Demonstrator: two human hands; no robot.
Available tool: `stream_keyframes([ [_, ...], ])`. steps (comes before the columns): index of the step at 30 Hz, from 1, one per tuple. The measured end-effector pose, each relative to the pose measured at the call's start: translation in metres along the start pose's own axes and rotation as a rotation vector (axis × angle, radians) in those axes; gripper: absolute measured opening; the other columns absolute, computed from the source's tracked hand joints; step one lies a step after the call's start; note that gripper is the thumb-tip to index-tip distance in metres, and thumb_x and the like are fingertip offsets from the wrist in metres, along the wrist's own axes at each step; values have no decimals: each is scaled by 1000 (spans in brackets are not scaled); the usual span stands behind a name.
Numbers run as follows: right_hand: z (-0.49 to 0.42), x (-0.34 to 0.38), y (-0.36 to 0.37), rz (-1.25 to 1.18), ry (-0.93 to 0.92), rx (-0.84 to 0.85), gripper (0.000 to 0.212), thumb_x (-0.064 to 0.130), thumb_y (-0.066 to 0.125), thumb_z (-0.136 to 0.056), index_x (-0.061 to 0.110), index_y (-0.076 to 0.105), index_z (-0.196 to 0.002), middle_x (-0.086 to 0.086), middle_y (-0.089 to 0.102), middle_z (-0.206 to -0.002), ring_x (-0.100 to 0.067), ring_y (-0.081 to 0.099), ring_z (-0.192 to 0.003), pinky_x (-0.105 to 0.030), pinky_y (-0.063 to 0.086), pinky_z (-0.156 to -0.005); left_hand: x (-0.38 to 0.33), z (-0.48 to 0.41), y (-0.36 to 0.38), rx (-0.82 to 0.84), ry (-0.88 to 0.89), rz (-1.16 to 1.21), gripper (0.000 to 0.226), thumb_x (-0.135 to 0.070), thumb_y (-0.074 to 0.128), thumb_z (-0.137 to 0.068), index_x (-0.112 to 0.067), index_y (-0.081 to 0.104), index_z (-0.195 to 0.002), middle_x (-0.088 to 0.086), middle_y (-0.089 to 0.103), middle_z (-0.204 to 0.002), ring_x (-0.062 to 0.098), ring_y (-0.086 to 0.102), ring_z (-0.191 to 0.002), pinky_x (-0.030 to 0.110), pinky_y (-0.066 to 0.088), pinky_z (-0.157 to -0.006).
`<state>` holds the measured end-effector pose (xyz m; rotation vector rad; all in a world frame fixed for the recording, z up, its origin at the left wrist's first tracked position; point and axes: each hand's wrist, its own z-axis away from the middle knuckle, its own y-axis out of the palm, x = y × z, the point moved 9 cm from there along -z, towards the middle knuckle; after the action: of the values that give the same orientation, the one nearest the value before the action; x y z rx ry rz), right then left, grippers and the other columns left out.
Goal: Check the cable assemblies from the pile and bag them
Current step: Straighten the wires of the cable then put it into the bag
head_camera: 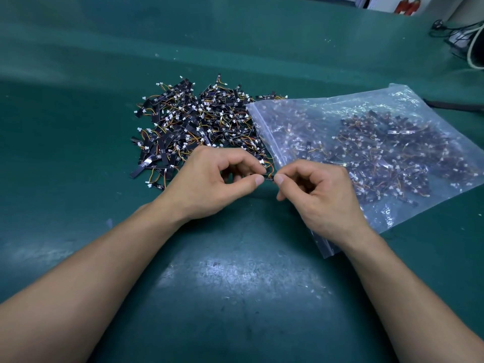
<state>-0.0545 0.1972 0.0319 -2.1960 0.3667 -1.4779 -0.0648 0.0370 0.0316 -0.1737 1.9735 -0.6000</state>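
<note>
Head view: left hand (209, 184) and right hand (323, 196) pinch one cable assembly (269, 177) (mostly hidden)

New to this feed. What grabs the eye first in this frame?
A dark pile of cable assemblies with white connectors sits mid-table on the green mat. To its right lies a clear zip bag that already holds many more. In front of both, the left hand and right hand pinch a single assembly between them.
</note>
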Motion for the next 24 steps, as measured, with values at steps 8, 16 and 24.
stream_keyframes([
  [8,0,2,-2,55,-35,-26,5,28,70,-85,25,73,-87,19,64,-68,-6,47,-45,-13,36,-52,-4,0,-1,-19,46,-125,4,-20,72,-86,-20,75,-83,-3,68,-67,17,59,-58,28,47,-57],
  [16,1,19,-9,311,-292,-94,17,14,79,-83,18,73,-98,33,52,-83,-7,47,-51,-20,43,-59,7,0,0,-9,-77,1,6,-23,70,-85,-26,73,-81,-1,67,-67,4,52,-59,16,41,-60],
  [24,1,19,-9,295,-289,-92,2,17,75,-89,16,72,-88,21,58,-79,-8,48,-54,-17,41,-61,-3,1,-3,-42,25,-85,14,-31,69,-88,-19,76,-87,-6,69,-70,18,60,-60,26,48,-59],
])
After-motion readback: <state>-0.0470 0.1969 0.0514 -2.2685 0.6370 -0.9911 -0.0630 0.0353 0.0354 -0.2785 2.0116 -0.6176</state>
